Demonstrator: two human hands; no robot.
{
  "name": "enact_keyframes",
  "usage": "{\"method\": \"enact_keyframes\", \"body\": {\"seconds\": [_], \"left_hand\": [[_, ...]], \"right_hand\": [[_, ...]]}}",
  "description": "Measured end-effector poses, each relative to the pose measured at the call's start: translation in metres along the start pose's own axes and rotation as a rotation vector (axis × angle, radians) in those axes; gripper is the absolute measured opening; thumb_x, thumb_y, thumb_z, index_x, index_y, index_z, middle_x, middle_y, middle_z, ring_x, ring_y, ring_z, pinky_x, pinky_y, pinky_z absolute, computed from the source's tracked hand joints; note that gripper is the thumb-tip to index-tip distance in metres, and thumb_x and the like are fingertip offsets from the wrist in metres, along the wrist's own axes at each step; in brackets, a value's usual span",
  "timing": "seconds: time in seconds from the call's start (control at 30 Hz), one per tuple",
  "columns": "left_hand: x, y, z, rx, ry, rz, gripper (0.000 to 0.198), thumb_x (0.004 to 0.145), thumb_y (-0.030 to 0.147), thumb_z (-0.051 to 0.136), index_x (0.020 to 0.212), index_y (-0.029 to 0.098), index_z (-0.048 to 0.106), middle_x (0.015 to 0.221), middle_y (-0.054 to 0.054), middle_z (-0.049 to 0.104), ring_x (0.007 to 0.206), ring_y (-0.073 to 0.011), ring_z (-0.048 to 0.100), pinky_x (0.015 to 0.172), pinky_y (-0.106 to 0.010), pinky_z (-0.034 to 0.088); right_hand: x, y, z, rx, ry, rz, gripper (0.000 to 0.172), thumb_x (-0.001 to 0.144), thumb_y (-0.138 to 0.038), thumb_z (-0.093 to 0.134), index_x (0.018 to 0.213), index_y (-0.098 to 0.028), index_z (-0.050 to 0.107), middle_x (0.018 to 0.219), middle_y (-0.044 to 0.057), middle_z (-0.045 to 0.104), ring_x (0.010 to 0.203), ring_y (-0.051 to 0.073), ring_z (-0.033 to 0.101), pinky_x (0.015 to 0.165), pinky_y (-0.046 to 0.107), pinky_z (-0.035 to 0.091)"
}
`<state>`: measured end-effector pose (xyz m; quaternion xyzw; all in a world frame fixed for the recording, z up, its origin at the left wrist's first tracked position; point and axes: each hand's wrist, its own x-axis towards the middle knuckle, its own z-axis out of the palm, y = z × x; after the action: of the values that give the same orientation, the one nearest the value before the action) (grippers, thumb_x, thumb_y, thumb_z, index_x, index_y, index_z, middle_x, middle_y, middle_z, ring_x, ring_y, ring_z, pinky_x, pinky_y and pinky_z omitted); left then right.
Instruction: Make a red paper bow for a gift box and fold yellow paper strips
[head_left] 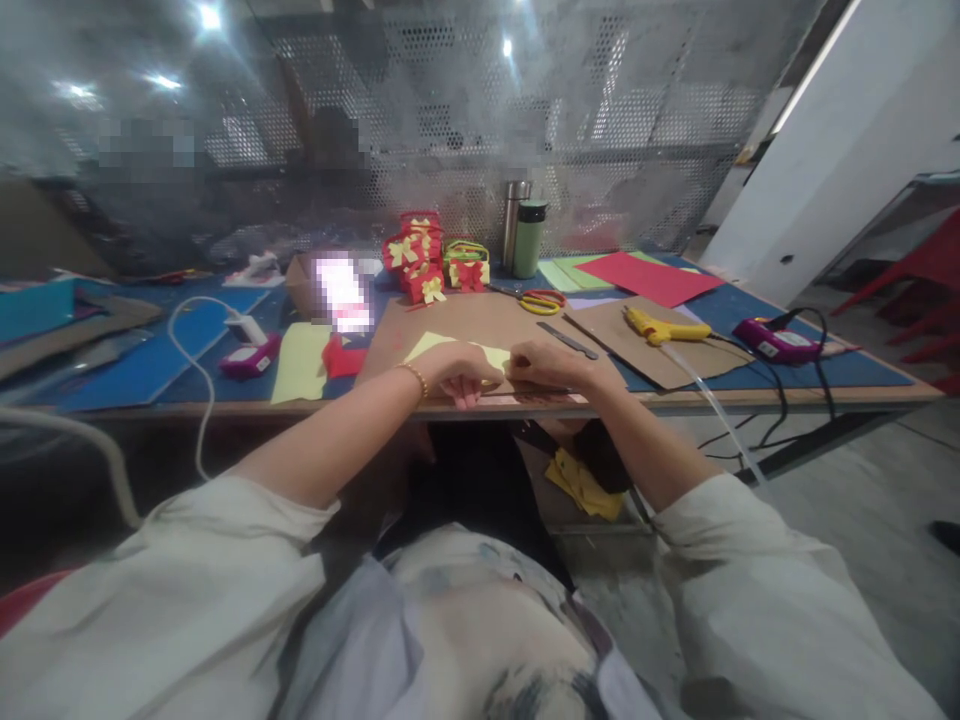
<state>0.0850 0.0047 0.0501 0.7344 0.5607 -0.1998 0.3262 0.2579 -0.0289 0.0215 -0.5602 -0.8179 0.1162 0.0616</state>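
Observation:
Both my hands are close together over a brown cardboard sheet (390,325) at the table's front edge, with a pale yellow piece of paper (496,356) between them. My left hand (459,370), a gold bracelet (414,377) at its wrist, is closed with curled fingers at the paper's left part. Pinched at the paper's right end is my right hand (541,362); its fingertips are partly hidden. Just beyond the right hand lies a grey utility knife (568,340). Yellow-handled scissors (541,301) rest farther back.
Red and yellow paper bow boxes (420,258) stand at the back beside a green bottle (529,240). A yellow glue gun (664,327) lies on cardboard at right, its cord leading to a purple box (776,341). A lit phone (343,290) and yellow paper sheet (300,362) are left.

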Motion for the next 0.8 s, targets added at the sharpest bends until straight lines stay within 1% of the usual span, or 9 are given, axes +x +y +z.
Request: {"method": "enact_keyframes", "body": {"seconds": [0.1, 0.2, 0.37, 0.5, 0.63, 0.8], "left_hand": [[-0.001, 0.002, -0.001, -0.006, -0.001, -0.03, 0.028, 0.081, 0.041, 0.063, 0.071, 0.015, 0.07, 0.073, -0.016, 0.077, 0.065, -0.0229, 0.075, 0.057, -0.027, 0.056], [0.002, -0.001, -0.001, -0.033, -0.012, -0.039, 0.023, 0.079, 0.038, 0.065, 0.072, 0.016, 0.07, 0.071, -0.015, 0.076, 0.064, -0.0218, 0.073, 0.059, -0.027, 0.056], [0.005, -0.009, -0.001, -0.091, -0.039, -0.015, 0.015, 0.076, 0.028, 0.064, 0.069, 0.016, 0.068, 0.067, -0.011, 0.074, 0.059, -0.0166, 0.071, 0.057, -0.023, 0.053], [0.002, -0.011, -0.002, -0.09, -0.053, 0.03, 0.01, 0.073, 0.024, 0.064, 0.069, 0.017, 0.069, 0.063, -0.01, 0.073, 0.061, -0.0171, 0.071, 0.055, -0.022, 0.052], [-0.002, -0.011, -0.003, -0.074, -0.09, 0.05, 0.01, 0.071, 0.023, 0.064, 0.067, 0.017, 0.07, 0.067, -0.01, 0.074, 0.065, -0.0185, 0.072, 0.057, -0.024, 0.054], [-0.009, -0.009, -0.003, -0.1, -0.063, 0.038, 0.012, 0.072, 0.023, 0.064, 0.064, 0.016, 0.069, 0.067, -0.01, 0.075, 0.065, -0.0167, 0.072, 0.058, -0.022, 0.054]], "right_hand": [[0.002, 0.003, 0.002, 0.022, 0.013, 0.011, 0.022, 0.09, -0.029, 0.059, 0.095, -0.015, 0.075, 0.087, 0.005, 0.074, 0.072, 0.014, 0.055, 0.063, 0.026, 0.033], [0.003, 0.005, 0.004, 0.047, 0.016, 0.01, 0.022, 0.09, -0.03, 0.06, 0.097, -0.015, 0.075, 0.091, 0.006, 0.075, 0.074, 0.014, 0.056, 0.065, 0.025, 0.034], [0.004, 0.006, 0.004, 0.045, 0.016, 0.006, 0.02, 0.089, -0.03, 0.059, 0.093, -0.016, 0.074, 0.09, 0.006, 0.075, 0.072, 0.014, 0.055, 0.063, 0.026, 0.033], [0.004, 0.007, 0.005, 0.05, 0.029, -0.02, 0.02, 0.089, -0.03, 0.059, 0.091, -0.015, 0.072, 0.088, 0.006, 0.074, 0.072, 0.014, 0.054, 0.062, 0.026, 0.032], [0.005, 0.008, 0.007, 0.045, 0.03, -0.015, 0.017, 0.089, -0.028, 0.06, 0.09, -0.016, 0.072, 0.089, 0.005, 0.074, 0.072, 0.014, 0.055, 0.062, 0.026, 0.032], [0.004, 0.005, 0.006, 0.043, 0.012, 0.01, 0.017, 0.089, -0.026, 0.06, 0.091, -0.015, 0.073, 0.09, 0.006, 0.074, 0.073, 0.014, 0.056, 0.062, 0.025, 0.033]]}}
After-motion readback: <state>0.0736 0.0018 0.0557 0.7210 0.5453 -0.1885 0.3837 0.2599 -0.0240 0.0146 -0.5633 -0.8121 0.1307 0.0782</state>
